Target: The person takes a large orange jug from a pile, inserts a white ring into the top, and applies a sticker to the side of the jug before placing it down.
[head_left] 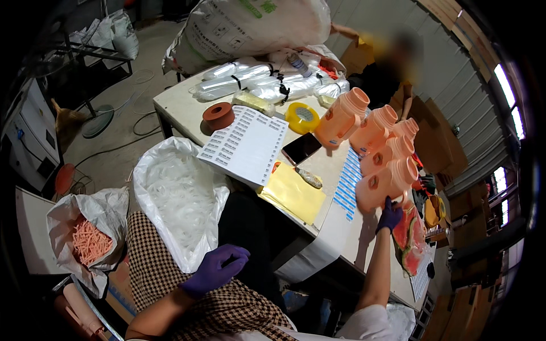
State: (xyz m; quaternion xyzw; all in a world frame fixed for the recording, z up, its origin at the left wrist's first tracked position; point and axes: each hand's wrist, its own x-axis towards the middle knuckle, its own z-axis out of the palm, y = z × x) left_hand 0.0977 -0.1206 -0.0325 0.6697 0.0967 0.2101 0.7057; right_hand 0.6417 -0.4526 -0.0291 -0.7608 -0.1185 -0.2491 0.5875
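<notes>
My right hand (389, 215), in a purple glove, is closed at the handle side of the nearest peach plastic jug (380, 184), which stands on the table. The hand and jug hide part of that handle. Several similar peach jugs (373, 132) stand in a row beyond it. Over my lap rests my left hand (219, 268), also gloved in purple, its fingers loosely curved with a gap to the thumb. Nothing shows in it. Beside it lies a white plastic bag (203, 237) filled with clear plastic rings (175, 187).
On the table lie a sticker sheet (250, 145), yellow tape (302, 117), a brown roll (218, 116), a phone (301, 149), yellow paper (293, 193), blue-white labels (347, 184) and watermelon pieces (410, 258). A bag of pink pieces (90, 241) stands left. Another person (392, 65) is behind.
</notes>
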